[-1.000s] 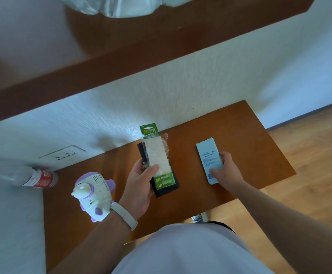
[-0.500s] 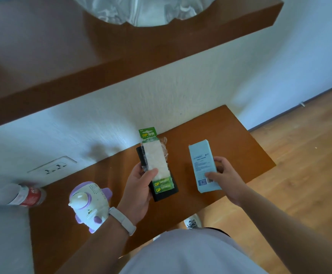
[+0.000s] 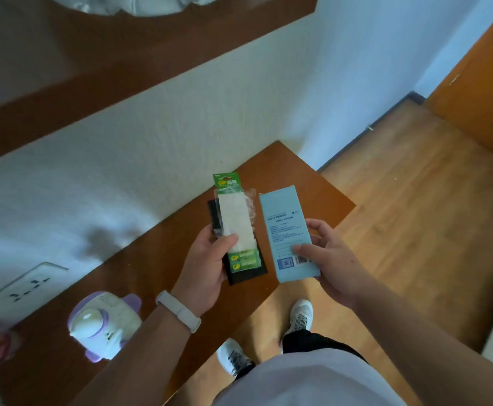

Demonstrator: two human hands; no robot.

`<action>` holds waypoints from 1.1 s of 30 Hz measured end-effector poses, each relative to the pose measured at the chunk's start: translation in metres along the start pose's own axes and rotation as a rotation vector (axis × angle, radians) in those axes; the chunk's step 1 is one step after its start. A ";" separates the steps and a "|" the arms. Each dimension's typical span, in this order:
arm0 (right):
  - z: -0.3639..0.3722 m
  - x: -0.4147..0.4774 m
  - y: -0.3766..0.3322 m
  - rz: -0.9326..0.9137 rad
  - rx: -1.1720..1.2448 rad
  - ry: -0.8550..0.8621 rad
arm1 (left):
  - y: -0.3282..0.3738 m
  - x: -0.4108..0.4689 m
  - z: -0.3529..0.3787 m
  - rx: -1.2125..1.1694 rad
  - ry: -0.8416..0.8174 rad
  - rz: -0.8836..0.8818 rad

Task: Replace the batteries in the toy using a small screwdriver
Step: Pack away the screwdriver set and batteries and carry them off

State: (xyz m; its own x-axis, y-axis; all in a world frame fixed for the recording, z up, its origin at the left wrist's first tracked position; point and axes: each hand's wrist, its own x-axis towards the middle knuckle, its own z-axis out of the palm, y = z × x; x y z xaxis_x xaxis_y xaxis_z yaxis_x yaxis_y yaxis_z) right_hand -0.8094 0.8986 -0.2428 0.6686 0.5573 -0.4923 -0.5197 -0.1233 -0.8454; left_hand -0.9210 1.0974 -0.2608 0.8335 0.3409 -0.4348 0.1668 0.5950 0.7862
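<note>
One toy (image 3: 104, 323), one box (image 3: 286, 227), seemingly two batteries (image 3: 243, 260)

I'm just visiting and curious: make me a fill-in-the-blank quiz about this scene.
The left hand grips a green-labelled plastic battery pack stacked on a flat ____ case.
The right hand holds a rectangular cardboard box coloured light ____.
The plastic toy on the brown wooden table is white and ____.
A white wristband sits on the ____ wrist.
Missing words: black, blue, purple, left.
</note>
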 end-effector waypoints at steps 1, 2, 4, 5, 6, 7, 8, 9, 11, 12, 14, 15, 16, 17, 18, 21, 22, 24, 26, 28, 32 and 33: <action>-0.003 -0.005 -0.002 -0.008 0.016 0.005 | -0.001 0.001 0.005 0.001 -0.019 0.002; -0.007 -0.011 -0.005 -0.017 0.033 0.009 | -0.003 0.001 0.010 0.001 -0.039 0.003; -0.017 -0.020 -0.011 -0.040 0.073 0.019 | -0.005 0.002 0.022 0.003 -0.073 -0.011; -0.024 -0.024 -0.013 -0.050 0.096 0.023 | -0.005 0.002 0.030 0.008 -0.088 -0.020; -0.031 -0.028 -0.015 -0.061 0.121 0.024 | -0.007 0.002 0.038 0.015 -0.099 -0.028; -0.039 -0.032 -0.018 -0.074 0.145 0.025 | -0.008 0.003 0.046 0.024 -0.105 -0.032; -0.047 -0.036 -0.020 -0.086 0.167 0.027 | -0.010 0.004 0.056 0.038 -0.107 -0.034; -0.056 -0.039 -0.023 -0.099 0.185 0.034 | -0.011 0.005 0.066 0.054 -0.112 -0.033; -0.077 -0.047 -0.027 -0.123 0.207 0.058 | -0.017 0.007 0.089 0.085 -0.123 -0.038; -0.090 -0.051 -0.029 -0.136 0.216 0.075 | -0.021 0.008 0.103 0.096 -0.125 -0.047; -0.118 -0.060 -0.033 -0.164 0.249 0.116 | -0.029 0.011 0.134 0.115 -0.129 -0.071; -0.133 -0.065 -0.035 -0.176 0.266 0.135 | -0.033 0.013 0.150 0.125 -0.130 -0.081; -0.148 -0.070 -0.036 -0.186 0.279 0.151 | -0.039 0.015 0.166 0.137 -0.132 -0.088; -0.163 -0.075 -0.038 -0.192 0.287 0.165 | -0.044 0.017 0.183 0.145 -0.136 -0.094; -0.179 -0.080 -0.039 -0.197 0.296 0.177 | -0.050 0.018 0.200 0.149 -0.141 -0.098; -0.227 -0.096 -0.042 -0.218 0.345 0.211 | -0.068 0.021 0.251 0.143 -0.176 -0.124; -0.241 -0.101 -0.043 -0.228 0.359 0.224 | -0.074 0.022 0.267 0.144 -0.192 -0.134; -0.271 -0.113 -0.046 -0.251 0.378 0.251 | -0.086 0.025 0.298 0.171 -0.221 -0.143; -0.300 -0.125 -0.048 -0.266 0.379 0.293 | -0.100 0.029 0.330 0.208 -0.255 -0.157; -0.327 -0.140 -0.049 -0.276 0.376 0.345 | -0.114 0.033 0.359 0.228 -0.292 -0.184; -0.374 -0.168 -0.051 -0.289 0.392 0.449 | -0.140 0.042 0.412 0.273 -0.364 -0.230; -0.384 -0.174 -0.050 -0.288 0.393 0.474 | -0.145 0.044 0.424 0.287 -0.379 -0.242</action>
State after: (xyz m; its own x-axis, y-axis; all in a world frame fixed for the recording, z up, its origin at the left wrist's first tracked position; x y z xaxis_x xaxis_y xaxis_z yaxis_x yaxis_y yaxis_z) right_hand -0.6956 0.4930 -0.1939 0.9237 0.0918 -0.3720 -0.3805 0.3340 -0.8624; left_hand -0.6849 0.7175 -0.2082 0.8764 -0.1002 -0.4710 0.4710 0.3825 0.7949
